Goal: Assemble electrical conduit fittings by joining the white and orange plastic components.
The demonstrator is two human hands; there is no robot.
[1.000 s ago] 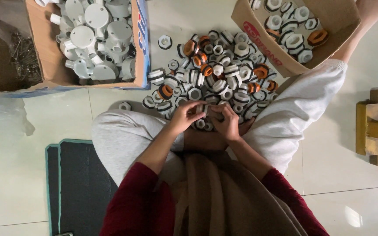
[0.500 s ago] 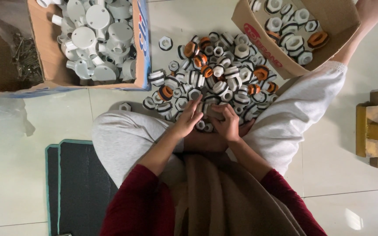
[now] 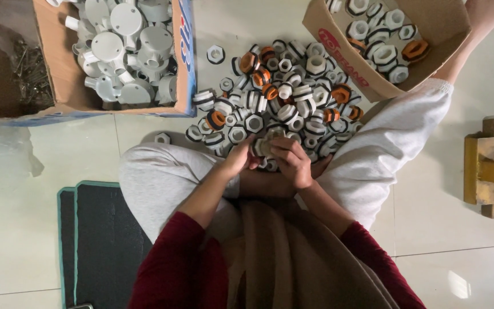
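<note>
**Both hands meet on one fitting at the edge of the pile**

The person sits cross-legged on the tiled floor [image 3: 41, 171], knees spread, so the pile [image 3: 281, 103] of white and orange threaded fittings lies in the gap between the legs, within easy reach. The left hand [image 3: 241, 160] and right hand [image 3: 293, 163] come together just at the near edge of that pile, over the lap. Between them sits a small white fitting [image 3: 264, 146]; the right hand's fingers [image 3: 284, 150] curl around it from above, clamped on it, while the left hand's fingers press in from the other side, closed against the same piece. Held this way, each hand can grip one half, which suits screwing parts together or apart, though the exact action is too small to tell.

A cardboard box [image 3: 58, 86] of round white junction boxes stands at the far left, and a second box [image 3: 338, 46] holding more fittings sits tilted at the far right by the outstretched leg. A dark mat [image 3: 98, 240] lies beside the left knee, a yellow wooden block [image 3: 487, 166] well apart on the right.
</note>
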